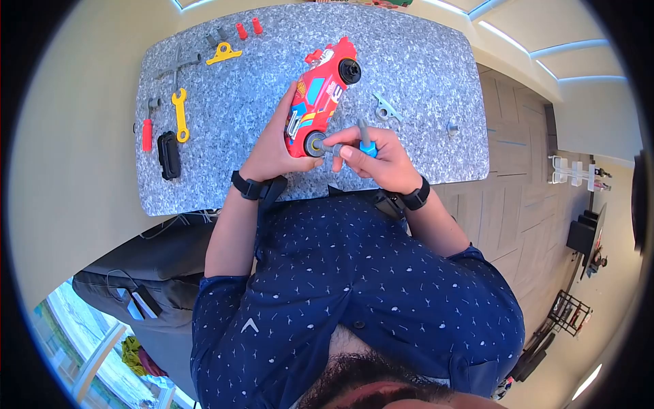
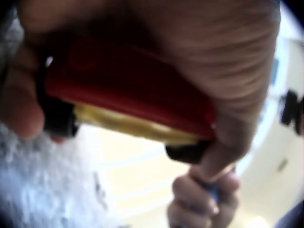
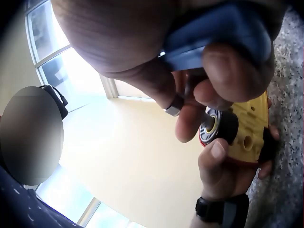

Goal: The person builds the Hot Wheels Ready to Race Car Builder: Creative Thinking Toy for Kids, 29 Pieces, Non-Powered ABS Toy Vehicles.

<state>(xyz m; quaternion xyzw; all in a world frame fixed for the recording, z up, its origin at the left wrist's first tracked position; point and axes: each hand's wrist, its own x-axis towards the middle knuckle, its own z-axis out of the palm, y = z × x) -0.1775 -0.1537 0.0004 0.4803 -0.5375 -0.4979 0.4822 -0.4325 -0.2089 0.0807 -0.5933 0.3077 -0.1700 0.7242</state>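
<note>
My left hand (image 1: 269,150) grips a red toy car (image 1: 319,95) by its near end, tilted up above the table. In the right wrist view its yellow underside (image 3: 259,111) shows. My right hand (image 1: 392,163) pinches a grey toy bolt (image 1: 332,149) between thumb and finger, its tip at the hub of the near wheel (image 1: 313,144). Tucked in that same hand is a blue-handled toy screwdriver (image 1: 368,149), its grey shaft pointing away from me. The far wheel (image 1: 349,71) is black. In the left wrist view, the left fingers wrap over the car and hide most of it.
On the speckled table (image 1: 422,75), a yellow wrench (image 1: 180,116), a yellow clip-shaped part (image 1: 223,53), a black part (image 1: 169,155) and red pegs (image 1: 242,31) lie left. A grey-blue part (image 1: 387,108) and a small grey peg (image 1: 452,128) lie right.
</note>
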